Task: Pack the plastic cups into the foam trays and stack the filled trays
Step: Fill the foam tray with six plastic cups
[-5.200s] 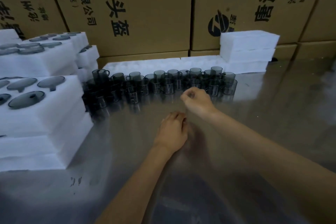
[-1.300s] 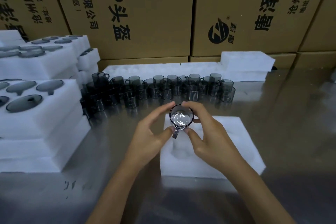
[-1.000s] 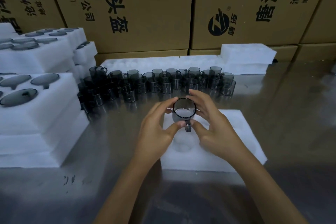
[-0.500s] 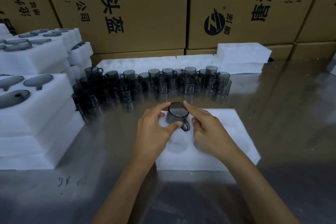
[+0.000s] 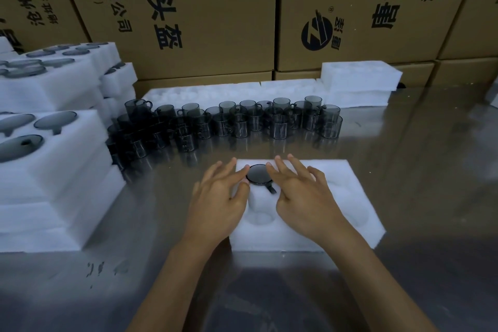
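At the foam tray's [image 5: 304,237] far-left pocket, both open hands, left hand [image 5: 218,197] and right hand [image 5: 304,197], seat a cup [image 5: 259,174]; next, fetch another.

I have one view only, head-worn, wide-angle. It looks forward and down from above the near edge of the steel table [image 5: 404,170], close over it, facing the cardboard boxes [image 5: 188,16] stacked behind the table's far edge.
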Tool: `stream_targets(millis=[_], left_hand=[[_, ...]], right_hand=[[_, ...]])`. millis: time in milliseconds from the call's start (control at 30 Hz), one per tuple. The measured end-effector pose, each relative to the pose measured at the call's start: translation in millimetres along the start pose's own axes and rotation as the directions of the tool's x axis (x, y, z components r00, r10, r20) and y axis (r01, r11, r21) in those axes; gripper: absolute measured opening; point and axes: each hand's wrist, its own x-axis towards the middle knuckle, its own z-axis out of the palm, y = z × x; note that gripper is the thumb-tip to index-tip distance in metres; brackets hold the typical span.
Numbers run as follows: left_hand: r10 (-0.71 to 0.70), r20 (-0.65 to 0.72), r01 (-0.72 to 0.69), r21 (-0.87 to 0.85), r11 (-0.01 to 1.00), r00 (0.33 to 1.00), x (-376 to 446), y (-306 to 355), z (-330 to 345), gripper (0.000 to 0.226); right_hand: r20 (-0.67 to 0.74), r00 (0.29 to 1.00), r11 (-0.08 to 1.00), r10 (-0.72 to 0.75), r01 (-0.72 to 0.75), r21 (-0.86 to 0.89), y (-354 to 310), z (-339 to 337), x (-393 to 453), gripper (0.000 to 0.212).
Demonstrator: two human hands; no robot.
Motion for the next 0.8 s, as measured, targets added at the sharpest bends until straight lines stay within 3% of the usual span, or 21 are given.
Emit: stream_targets(millis=[133, 200, 267, 367, 467, 667, 800], left_hand=[[-0.001, -0.104, -0.028, -0.279, 0.96, 0.995, 1, -10, 3, 0.038], [-0.13, -0.167, 0.041, -0.451, 0.892, 0.977, 4, -20, 7, 0.05], [-0.34, -0.207, 0.182, -0.541, 0.821, 0.917, 16, -36, 9, 0.058], [-0.497, -0.304, 0.297, -0.517, 0.803, 0.813, 49, -60, 6, 0.064], [-0.55, -0.332, 0.343, -0.512, 0.787, 0.766, 84, -80, 1, 0.072], [-0.496, -0.333, 0.377, -0.362, 0.852, 0.802, 124, -102, -2, 0.067], [-0.45, -0.331, 0.357, -0.305, 0.883, 0.829, 134, -111, -1, 0.043]], right_hand=[[-0.012, 1.0, 0.997, -0.019, 0.02, 0.079, 3, -4, -3, 0.06], [-0.108, 0.994, 0.982, 0.012, 0.009, 0.189, 6, -8, -4, 0.054], [-0.223, 0.97, 0.956, 0.098, -0.03, 0.291, 12, -12, -3, 0.049], [-0.276, 0.942, 0.943, 0.192, -0.099, 0.318, 27, -13, 2, 0.044], [-0.248, 0.946, 0.946, 0.209, -0.132, 0.297, 34, -7, 3, 0.038], [-0.25, 0.952, 0.947, 0.178, -0.097, 0.306, 42, -1, 4, 0.034], [-0.247, 0.953, 0.946, 0.176, -0.094, 0.311, 42, 0, 4, 0.035]])
